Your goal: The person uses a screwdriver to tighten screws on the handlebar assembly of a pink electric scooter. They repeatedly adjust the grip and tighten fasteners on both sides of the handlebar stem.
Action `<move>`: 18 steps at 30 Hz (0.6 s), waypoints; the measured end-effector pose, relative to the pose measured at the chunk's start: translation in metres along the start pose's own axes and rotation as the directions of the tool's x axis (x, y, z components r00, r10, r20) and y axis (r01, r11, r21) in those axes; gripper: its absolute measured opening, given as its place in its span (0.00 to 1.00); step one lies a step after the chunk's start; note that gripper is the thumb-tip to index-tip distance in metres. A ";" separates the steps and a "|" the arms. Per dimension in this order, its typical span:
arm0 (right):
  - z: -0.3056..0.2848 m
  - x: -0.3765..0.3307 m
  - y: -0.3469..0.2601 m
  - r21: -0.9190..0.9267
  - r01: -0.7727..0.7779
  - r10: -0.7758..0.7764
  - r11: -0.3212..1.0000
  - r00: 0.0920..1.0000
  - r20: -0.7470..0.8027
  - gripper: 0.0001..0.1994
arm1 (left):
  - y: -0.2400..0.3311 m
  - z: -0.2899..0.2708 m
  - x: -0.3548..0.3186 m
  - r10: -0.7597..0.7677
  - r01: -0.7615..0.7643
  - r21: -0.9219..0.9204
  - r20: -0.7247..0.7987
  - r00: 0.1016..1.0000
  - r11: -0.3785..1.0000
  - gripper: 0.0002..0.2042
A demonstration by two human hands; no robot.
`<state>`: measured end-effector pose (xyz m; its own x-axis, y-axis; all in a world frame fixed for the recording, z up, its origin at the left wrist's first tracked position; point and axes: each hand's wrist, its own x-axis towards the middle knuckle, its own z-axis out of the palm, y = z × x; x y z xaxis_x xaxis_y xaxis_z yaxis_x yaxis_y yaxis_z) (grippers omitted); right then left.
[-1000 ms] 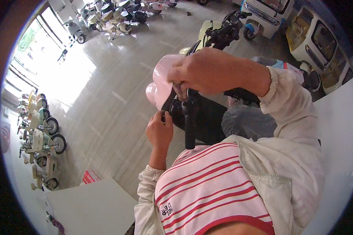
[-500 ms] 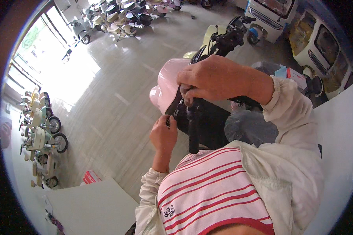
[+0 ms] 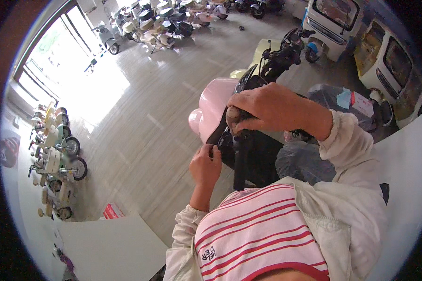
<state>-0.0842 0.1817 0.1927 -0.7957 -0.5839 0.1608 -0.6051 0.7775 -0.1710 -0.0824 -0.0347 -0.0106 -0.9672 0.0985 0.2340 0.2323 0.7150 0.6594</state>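
Observation:
A pink scooter (image 3: 216, 99) with a black inner panel stands in front of me, its black handlebar grip (image 3: 239, 168) pointing toward my body. From the right, my right hand (image 3: 267, 108) reaches over the handlebar with its fingers curled together by the inner end of the grip. What they pinch is mostly covered by the hand. Lower and to the left, my left hand (image 3: 206, 165) is closed, its fingertips at the edge of the scooter's dark control area. Whatever sits in those fingers is too small to name.
A pale yellow scooter (image 3: 263, 50) stands just beyond. Plastic covers a dark seat (image 3: 302, 161) at right. White enclosed vehicles (image 3: 333, 28) are at the far right, parked scooters (image 3: 162, 23) at the back, and two-wheelers (image 3: 56, 154) along the left wall. A white panel (image 3: 112, 248) is at lower left.
The whole view has shifted, so the scene sits further right and lower. Both hands stay at the scooter's handlebar area, with the right fingers slightly changed in position.

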 end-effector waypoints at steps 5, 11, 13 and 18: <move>0.019 -0.022 0.005 0.191 -0.053 0.101 0.980 0.962 -0.255 0.29 | -0.001 -0.003 -0.001 0.077 -0.099 -0.135 -0.158 0.984 0.986 0.13; 0.043 -0.050 -0.014 0.355 0.226 -0.017 0.907 0.863 -0.505 0.33 | -0.021 -0.048 0.004 -0.038 0.163 -0.813 0.221 0.974 -0.559 0.41; 0.059 -0.046 -0.036 0.356 0.351 -0.164 0.866 0.872 -0.461 0.37 | -0.017 -0.062 -0.004 -0.024 0.155 -0.771 0.215 0.976 -0.617 0.45; 0.105 -0.023 -0.104 0.434 0.589 -0.418 0.682 0.800 -0.431 0.41 | -0.001 -0.061 -0.037 0.043 0.145 -0.860 0.143 0.989 -0.490 0.45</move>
<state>-0.0055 0.0899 0.1043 -0.3732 -0.6914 0.6186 -0.8923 0.0849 -0.4435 -0.0401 -0.0811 0.0233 -0.9609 0.2271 0.1582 -0.1664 -0.9308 0.3254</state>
